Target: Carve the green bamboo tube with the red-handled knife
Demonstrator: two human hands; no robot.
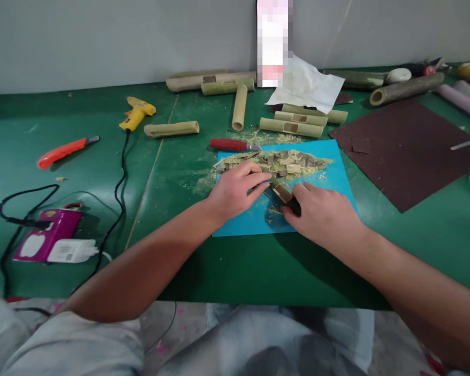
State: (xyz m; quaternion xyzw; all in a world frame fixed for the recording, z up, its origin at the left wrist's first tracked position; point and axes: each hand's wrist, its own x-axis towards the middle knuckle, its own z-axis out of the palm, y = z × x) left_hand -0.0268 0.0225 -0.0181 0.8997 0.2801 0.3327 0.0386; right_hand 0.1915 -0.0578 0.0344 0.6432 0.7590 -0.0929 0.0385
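Observation:
A short dark-green bamboo tube with a pale rectangular notch lies slantwise between my hands, over a blue sheet. My right hand is closed around its near end. At the far end, my left hand has its fingers and thumb closed against the tube, partly hiding it. Just beyond my fingers, bamboo chips and shavings are heaped along the sheet's back part. A red-handled knife rests at the sheet's back edge, its blade tip by the shavings.
Several cut bamboo tubes lie behind the sheet, near a white paper. A dark brown sheet is to the right. Leftward are a yellow glue gun with a trailing cord, an orange utility knife and a purple power strip.

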